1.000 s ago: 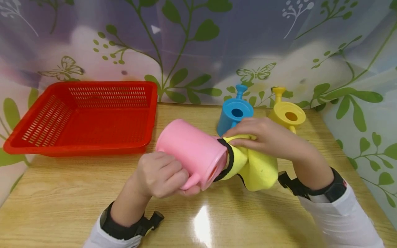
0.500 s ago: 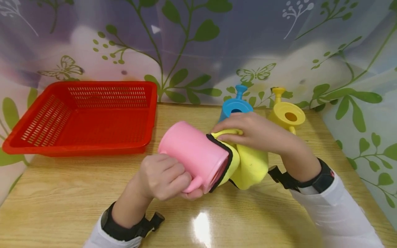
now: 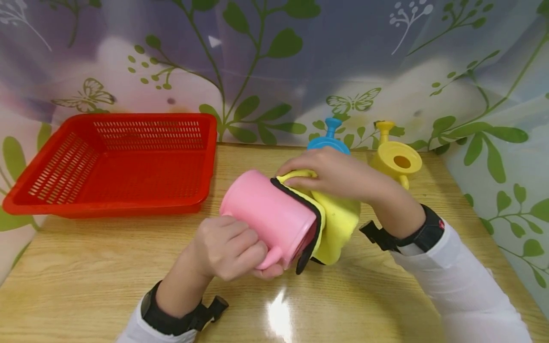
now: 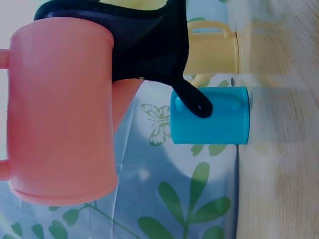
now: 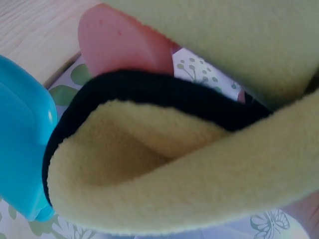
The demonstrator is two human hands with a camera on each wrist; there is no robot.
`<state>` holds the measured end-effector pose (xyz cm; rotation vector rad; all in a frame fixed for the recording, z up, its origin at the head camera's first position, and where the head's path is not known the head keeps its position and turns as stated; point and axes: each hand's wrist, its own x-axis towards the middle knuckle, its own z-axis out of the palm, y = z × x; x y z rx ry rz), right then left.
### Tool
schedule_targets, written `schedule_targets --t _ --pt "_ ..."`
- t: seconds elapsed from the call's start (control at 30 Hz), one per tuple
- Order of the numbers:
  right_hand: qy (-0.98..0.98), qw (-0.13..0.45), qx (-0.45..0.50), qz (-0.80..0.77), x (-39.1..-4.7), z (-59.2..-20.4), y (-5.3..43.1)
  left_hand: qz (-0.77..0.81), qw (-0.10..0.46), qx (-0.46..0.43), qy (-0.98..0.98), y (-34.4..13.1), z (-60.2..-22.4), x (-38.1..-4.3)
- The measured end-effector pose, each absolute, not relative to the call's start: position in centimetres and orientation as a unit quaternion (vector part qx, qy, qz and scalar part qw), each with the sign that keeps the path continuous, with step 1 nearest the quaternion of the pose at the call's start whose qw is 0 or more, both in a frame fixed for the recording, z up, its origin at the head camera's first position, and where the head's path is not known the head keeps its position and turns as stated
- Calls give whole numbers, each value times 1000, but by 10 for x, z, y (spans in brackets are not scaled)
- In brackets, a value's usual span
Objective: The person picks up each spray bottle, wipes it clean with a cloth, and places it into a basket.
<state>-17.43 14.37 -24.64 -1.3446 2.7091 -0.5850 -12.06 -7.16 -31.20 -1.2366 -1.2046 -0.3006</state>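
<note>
A pink watering can (image 3: 266,209) is held tilted above the table, its open top turned to the right. My left hand (image 3: 231,247) grips it by the handle. A yellow cloth with black edging (image 3: 336,228) lies against the can's top end and upper side. My right hand (image 3: 330,174) pinches a fold of this cloth between thumb and fingers. The right wrist view shows the can's pink sprinkler head (image 5: 122,42), dotted with holes, behind the folded cloth (image 5: 129,144). In the left wrist view a black loop (image 4: 199,105) hangs from the cloth's corner.
A red plastic basket (image 3: 206,190) stands at the back left of the wooden table (image 3: 107,267). Behind my right hand is a blue watering can (image 3: 328,142), partly hidden. A yellow watering can (image 3: 396,157) stands to its right. A patterned curtain (image 3: 274,57) hangs behind.
My right hand has moved left with the cloth, drawing its black edge further over the pink can's side. The pink can has shifted slightly right and down in my left hand.
</note>
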Motion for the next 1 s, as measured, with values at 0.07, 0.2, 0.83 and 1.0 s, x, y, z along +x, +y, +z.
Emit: schedule_targets --t 0.07,0.2,0.83,1.0 --pt "881 34 -434 -186 -176 -246 140 -130 639 -543 -529 -72 -312 -121" --pt "888 41 -423 -175 -178 -245 134 -128 636 -545 -531 -72 -313 -120" --pt "903 66 -396 -150 -189 -246 117 -117 633 -559 -523 -65 -310 -116" --pt "907 68 -390 -145 -189 -246 115 -119 634 -558 -522 -65 -310 -116"
